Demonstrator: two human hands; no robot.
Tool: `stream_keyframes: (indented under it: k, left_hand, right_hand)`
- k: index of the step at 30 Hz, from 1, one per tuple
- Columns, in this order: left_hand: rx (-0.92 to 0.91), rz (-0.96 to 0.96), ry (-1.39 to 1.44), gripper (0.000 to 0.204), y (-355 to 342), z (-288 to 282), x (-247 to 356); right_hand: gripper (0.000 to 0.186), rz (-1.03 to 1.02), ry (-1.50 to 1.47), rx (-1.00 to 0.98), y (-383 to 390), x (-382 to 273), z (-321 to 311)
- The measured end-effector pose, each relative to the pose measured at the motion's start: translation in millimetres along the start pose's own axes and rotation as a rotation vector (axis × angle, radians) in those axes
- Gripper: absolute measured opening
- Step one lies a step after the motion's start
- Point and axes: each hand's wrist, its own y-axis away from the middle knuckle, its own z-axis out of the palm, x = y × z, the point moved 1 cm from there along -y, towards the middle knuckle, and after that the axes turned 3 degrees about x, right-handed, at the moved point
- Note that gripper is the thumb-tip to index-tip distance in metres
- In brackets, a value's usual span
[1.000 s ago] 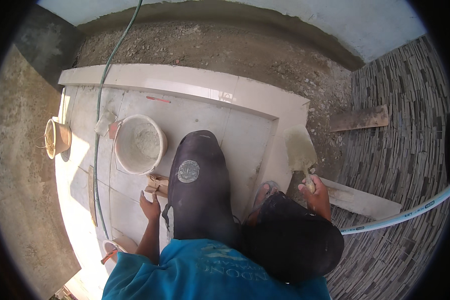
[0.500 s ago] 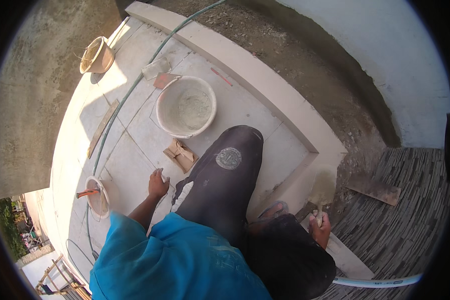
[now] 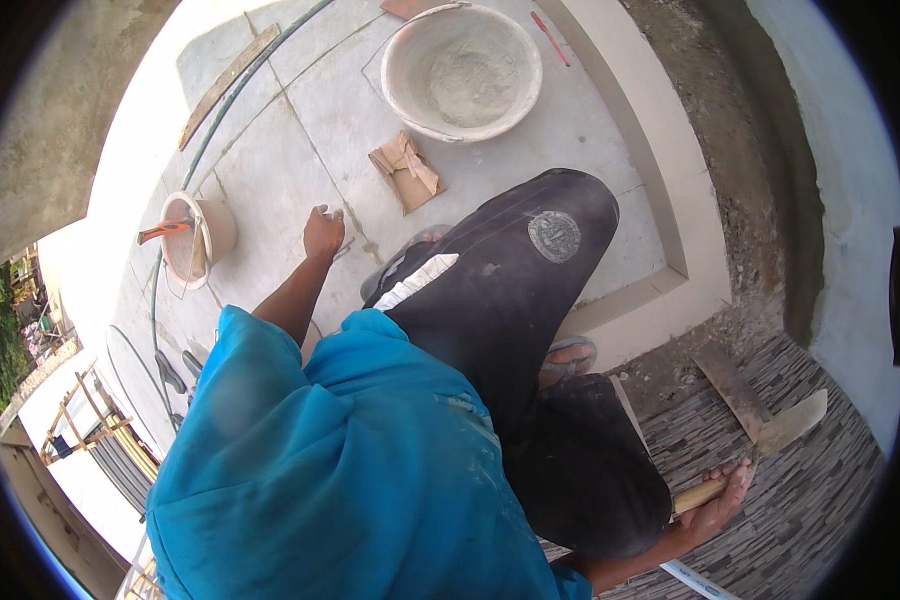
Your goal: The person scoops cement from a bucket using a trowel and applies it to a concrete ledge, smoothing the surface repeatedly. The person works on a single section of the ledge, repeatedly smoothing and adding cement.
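My left hand is low over the white floor tiles, its fingers loosely bent and apart, with nothing clearly in them. A folded brown paper packet lies to its upper right. Beyond that stands a large pale tub with grey mix inside. At lower right my right hand grips a trowel by its wooden handle, beside my bent knee; the flat metal blade points up and right over dark striped stone cladding.
A small bucket with orange-handled tool stands left; a hose and wooden strip run past it. A red pencil lies by the raised tiled ledge. A board lies beside a dirt strip. Bamboo scaffolding shows far left.
My view has turned, shifting the tub up and right. My right hand, still holding the trowel, has moved down and outward, tilting the blade rightward. My left hand is farther from the paper packet.
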Motion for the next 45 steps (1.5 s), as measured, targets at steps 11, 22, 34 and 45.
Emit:
stream_keyframes:
  k: [11,22,34,45]
  left_hand:
    - [0.147,0.071,0.06,0.074,34,58,154]
    - [-0.555,0.936,0.377,0.034,189,-40,247]
    - [-0.189,1.351,-0.136,0.026,253,-102,331]
    - [-0.477,1.14,-0.357,0.025,295,-238,288]
  right_hand:
    - [0.031,0.241,-0.982,-0.463,44,-81,48]
    - [0.03,0.47,-1.037,-0.462,43,-70,81]
    - [0.026,0.721,-0.952,-0.543,4,-72,128]
    - [0.021,0.86,-0.463,-0.591,44,-92,205]
